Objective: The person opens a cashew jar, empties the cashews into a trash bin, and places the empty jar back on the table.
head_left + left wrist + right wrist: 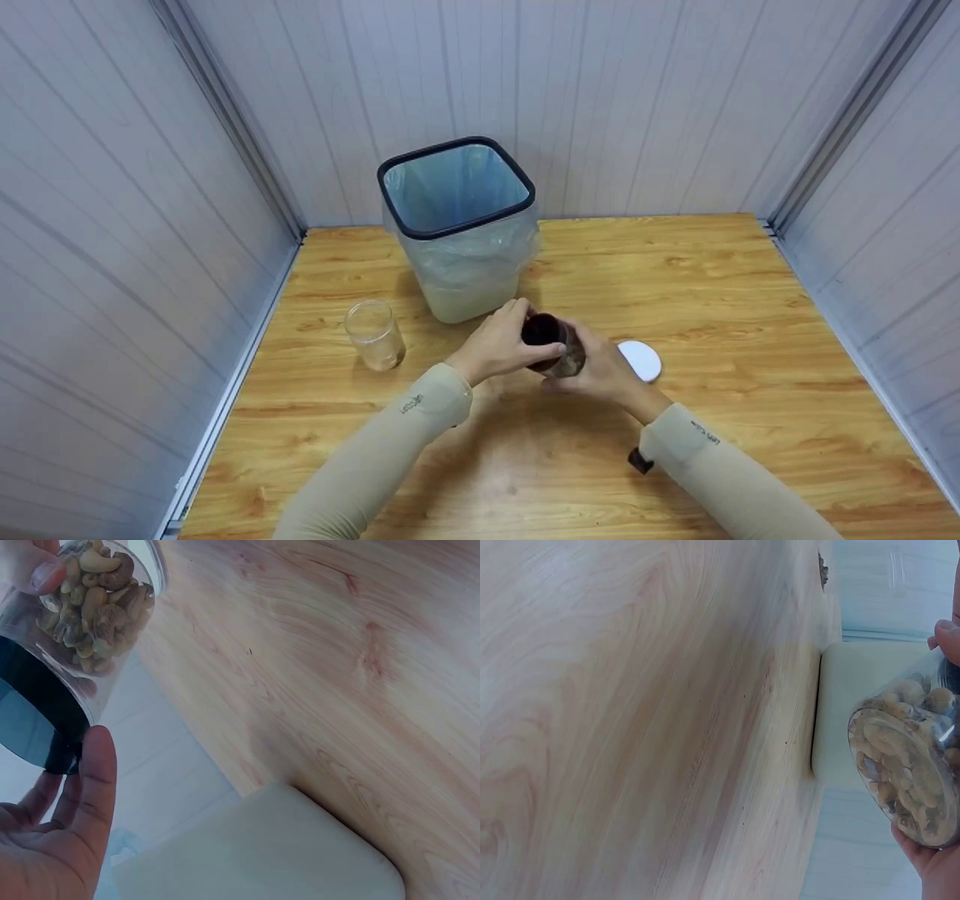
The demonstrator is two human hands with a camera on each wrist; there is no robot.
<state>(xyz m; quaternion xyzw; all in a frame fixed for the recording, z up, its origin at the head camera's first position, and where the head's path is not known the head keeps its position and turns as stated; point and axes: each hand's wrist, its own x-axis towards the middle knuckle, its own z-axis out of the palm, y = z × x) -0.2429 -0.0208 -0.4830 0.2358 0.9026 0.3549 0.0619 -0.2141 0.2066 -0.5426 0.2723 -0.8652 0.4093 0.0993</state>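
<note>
A clear jar of mixed nuts (97, 607) is held tilted above the table between both hands. Its dark lid (544, 334) faces up toward the head camera. My left hand (495, 343) grips the lid, thumb on the near side and fingers on the far side. Around the jar's body my right hand (600, 367) is curled. In the right wrist view the jar's bottom (904, 776) shows cashews and other nuts pressed against it. Part of the jar is hidden behind the hands in the head view.
A lined waste bin (469, 277) with a black rim stands at the back. Left of it is a clear glass (375, 337). A white round disc (640, 361) lies beside my right hand, and a small dark object (640, 460) lies by the right sleeve. Panel walls enclose the table.
</note>
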